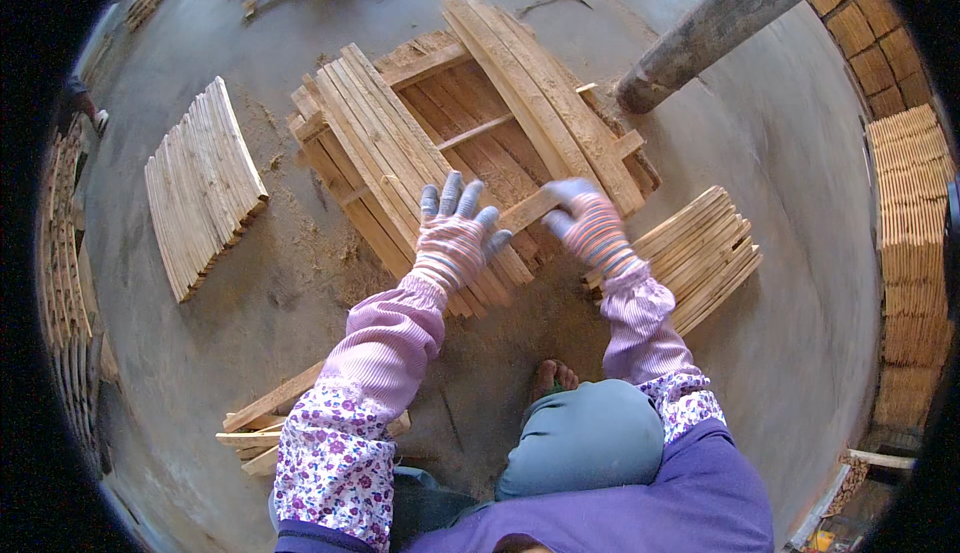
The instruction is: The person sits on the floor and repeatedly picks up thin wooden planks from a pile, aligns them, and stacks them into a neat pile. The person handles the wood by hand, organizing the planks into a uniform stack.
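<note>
My left hand (455, 238), in a striped knit glove, lies with its fingers spread on a row of narrow wooden slats (385, 138). These slats rest side by side on the left part of a low wooden frame (430, 65). My right hand (590, 228), gloved alike and blurred by motion, hovers at the near end of the frame. Its fingers are bent beside a short crosspiece (525, 213); whether they grip it, I cannot tell. Wide planks (550, 103) lie along the frame's right side.
Stacked slats stand on the floor at left (205, 188) and a smaller stack (705, 253) at right. Loose offcuts (265, 428) lie by my left forearm. A metal post (700, 43) rises at the far right. Slat bundles (910, 263) line the right edge. A person's hand (100, 121) shows far left.
</note>
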Motion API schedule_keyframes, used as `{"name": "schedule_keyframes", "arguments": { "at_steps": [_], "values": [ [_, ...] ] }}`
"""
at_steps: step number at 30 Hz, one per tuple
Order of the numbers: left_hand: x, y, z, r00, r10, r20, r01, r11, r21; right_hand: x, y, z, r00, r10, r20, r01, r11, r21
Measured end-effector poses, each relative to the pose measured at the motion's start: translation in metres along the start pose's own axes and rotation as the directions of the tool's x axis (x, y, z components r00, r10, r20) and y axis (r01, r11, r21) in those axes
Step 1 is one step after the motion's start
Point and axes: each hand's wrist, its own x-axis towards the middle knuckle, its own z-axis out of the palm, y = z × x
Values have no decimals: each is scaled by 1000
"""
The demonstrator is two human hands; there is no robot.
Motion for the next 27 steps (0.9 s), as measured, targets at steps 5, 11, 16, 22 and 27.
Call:
{"name": "schedule_keyframes", "arguments": {
  "at_steps": [5, 11, 16, 22, 27],
  "values": [
    [4, 2, -4, 998, -18, 64, 17, 1000, 13, 17, 49, -20, 916, 388, -100, -392, 817, -423],
    [2, 1, -5, 999, -11, 33, 11, 1000, 5, 20, 83, -20, 860, 461, -217, -468, 883, 19],
    [2, 1, -2, 998, -28, 54, 28, 1000, 2, 7, 60, -8, 964, 247, 99, -262, 823, 504],
    [-3, -1, 3, 999, 2, -48, 0, 999, 43, -19, -12, 47, 984, -103, 143, 86, 989, 118],
    [0, -2, 6, 998, -43, 41, 42, 999, 15, 9, 44, 12, 943, 130, -306, -169, 980, -106]
  ]
}}
